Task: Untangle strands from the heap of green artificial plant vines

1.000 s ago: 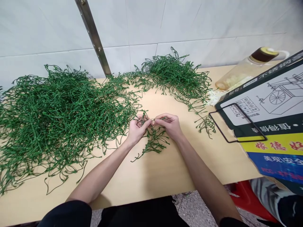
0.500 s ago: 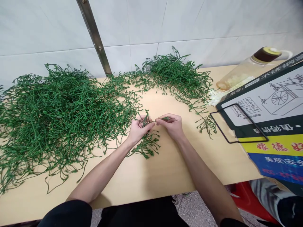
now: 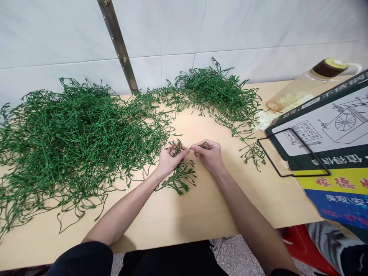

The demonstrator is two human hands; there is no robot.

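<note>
Green artificial plant stems, thin with small forked tips, are gripped in my left hand, its thumb and index finger pinched. Facing it at nearly touching fingertips, my right hand is closed in a pinch on a thin green stem, most of which is hidden by the fingers. A small bunch of the same stems lies on the table just below my left hand. To the left, a large tangled heap of green stems reaches almost to my left wrist.
A smaller stem heap lies by the tiled wall, with a few loose stems nearer. At right are a printed carton with a black wire handle, a clear bottle and white bits. A metal post rises behind the table.
The view has shifted slightly, so everything sits a little lower and further right. Both hands keep their pinch, fingertips close together, with only small finger movements.
</note>
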